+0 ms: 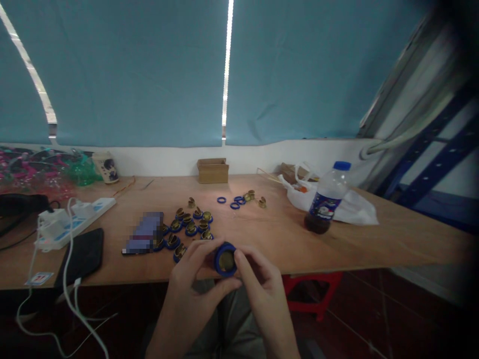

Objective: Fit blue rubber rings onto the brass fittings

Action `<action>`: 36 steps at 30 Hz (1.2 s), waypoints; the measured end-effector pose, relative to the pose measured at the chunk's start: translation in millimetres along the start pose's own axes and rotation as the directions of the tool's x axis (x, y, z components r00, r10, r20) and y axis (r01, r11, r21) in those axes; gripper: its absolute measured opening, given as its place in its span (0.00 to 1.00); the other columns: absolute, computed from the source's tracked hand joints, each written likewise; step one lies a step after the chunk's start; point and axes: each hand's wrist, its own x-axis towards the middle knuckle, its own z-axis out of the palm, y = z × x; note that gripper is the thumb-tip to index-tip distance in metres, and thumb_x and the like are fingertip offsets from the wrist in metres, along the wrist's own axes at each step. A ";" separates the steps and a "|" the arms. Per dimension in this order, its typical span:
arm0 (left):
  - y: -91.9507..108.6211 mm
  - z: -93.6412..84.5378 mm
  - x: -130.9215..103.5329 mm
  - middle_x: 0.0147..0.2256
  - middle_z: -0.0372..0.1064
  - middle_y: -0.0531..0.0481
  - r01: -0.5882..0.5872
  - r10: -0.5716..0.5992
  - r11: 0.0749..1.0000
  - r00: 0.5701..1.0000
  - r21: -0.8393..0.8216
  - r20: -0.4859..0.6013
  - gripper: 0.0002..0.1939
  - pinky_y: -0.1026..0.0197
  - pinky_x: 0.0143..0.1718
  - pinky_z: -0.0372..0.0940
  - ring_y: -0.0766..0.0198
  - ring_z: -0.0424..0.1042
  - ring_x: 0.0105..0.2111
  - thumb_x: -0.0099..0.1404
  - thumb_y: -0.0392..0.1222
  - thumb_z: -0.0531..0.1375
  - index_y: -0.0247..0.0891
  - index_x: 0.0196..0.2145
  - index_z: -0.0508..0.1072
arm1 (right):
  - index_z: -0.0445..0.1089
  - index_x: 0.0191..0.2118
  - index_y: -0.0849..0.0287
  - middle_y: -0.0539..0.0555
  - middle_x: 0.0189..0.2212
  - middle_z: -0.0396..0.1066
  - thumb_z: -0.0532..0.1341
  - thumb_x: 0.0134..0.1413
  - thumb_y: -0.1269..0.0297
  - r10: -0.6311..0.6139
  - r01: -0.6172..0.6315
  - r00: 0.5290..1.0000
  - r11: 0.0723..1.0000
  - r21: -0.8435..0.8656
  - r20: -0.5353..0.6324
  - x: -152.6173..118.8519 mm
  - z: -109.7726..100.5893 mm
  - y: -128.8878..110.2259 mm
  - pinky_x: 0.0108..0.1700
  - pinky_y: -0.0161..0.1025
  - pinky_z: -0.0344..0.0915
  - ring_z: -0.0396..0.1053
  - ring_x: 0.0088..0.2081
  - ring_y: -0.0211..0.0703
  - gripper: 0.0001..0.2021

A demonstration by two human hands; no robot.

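Note:
Both hands hold one round brass-coloured piece with a blue ring (225, 260) around it, just above the table's front edge. My left hand (198, 284) grips it from the left, thumb below and fingers over the top. From the right, my right hand (258, 279) pinches its rim between thumb and fingers. Several similar brass pieces with hinged lids, set in blue rings (191, 229), lie in a group beyond my left hand. Farther back are loose blue rings (221, 200) and brass pieces without rings (262, 202).
A phone (144, 233) lies left of the group, beside a black tablet-like item (85, 254) and a white power strip (78, 224) with cables. A small cardboard box (213, 172) stands at the back. To the right are a cola bottle (325, 204) and a white plastic bag (355, 207).

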 end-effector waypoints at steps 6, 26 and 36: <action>4.3 -4.6 -8.1 0.48 0.77 0.50 0.185 -0.170 0.963 0.981 -0.195 0.091 0.24 0.59 0.47 0.74 0.56 0.77 0.48 0.62 0.37 0.63 0.53 0.55 0.71 | 0.76 0.31 0.57 0.51 0.25 0.74 0.63 0.56 0.56 -0.031 0.030 0.998 0.999 -0.011 -0.061 -0.8 -2.2 -4.2 0.30 0.32 0.68 0.71 0.29 0.42 0.10; 16.2 5.3 -3.8 0.53 0.74 0.41 0.457 -0.428 0.830 0.890 -0.319 0.158 0.19 0.54 0.56 0.67 0.54 0.74 0.53 0.64 0.40 0.62 0.36 0.52 0.75 | 0.73 0.36 0.60 0.49 0.23 0.69 0.60 0.60 0.54 0.030 -0.043 0.996 0.985 -0.168 -0.078 -6.9 1.7 5.1 0.25 0.33 0.61 0.64 0.23 0.37 0.13; 14.7 -1.0 -6.1 0.54 0.72 0.46 0.434 -0.412 0.873 0.900 -0.221 0.139 0.20 0.56 0.55 0.68 0.54 0.70 0.56 0.64 0.39 0.60 0.40 0.54 0.74 | 0.73 0.36 0.59 0.49 0.22 0.69 0.60 0.60 0.53 0.064 -0.067 0.998 0.989 -0.135 -0.028 -7.5 3.7 5.6 0.25 0.34 0.65 0.68 0.23 0.40 0.13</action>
